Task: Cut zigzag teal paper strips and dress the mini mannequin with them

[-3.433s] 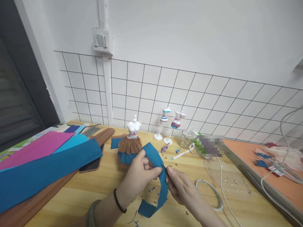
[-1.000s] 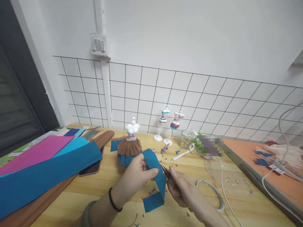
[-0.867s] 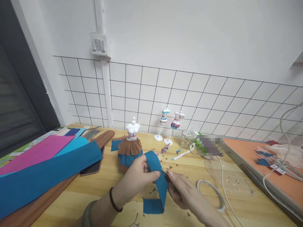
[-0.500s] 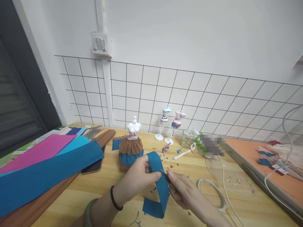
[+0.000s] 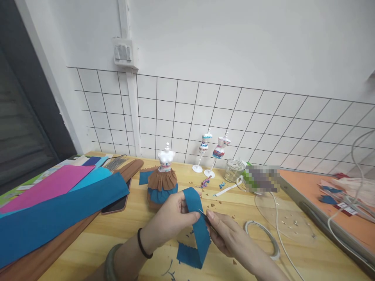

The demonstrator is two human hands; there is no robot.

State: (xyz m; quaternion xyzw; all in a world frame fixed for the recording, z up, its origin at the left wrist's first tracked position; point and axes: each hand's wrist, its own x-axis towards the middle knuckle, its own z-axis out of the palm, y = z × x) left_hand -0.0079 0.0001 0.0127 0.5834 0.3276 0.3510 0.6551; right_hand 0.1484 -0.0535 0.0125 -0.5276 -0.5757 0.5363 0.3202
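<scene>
Grip: left hand pinches the blue strip between thumb and fingers; right hand is wrapped around slim scissors, blade tips over the strip's right edge. How far the blades are parted, I cannot tell.
Wall: white, with a black wire grid along its lower part.
Table: pale wood, running up to the wall.
Orange board: at the right, with cloth pieces and a cable on it.
Cloth pile: at the left, a long blue length overlapping a pink sheet, with brown fabric beneath.
Strip: between the two hands, in front of the dressed form; its lower end bends back to the left, with a zigzag edge.
Dressed form: upright, white bust, brown ruffle above a blue tier, just beyond the left hand.
Small forms: two on stands near the wall, painted in patches.
White ring: flat on the wood, right of the right hand.
Glass jar: beside the small forms.
Brown scraps: scattered beyond the right hand.
Blue snippets: below the strip, the finest bits.
</scene>
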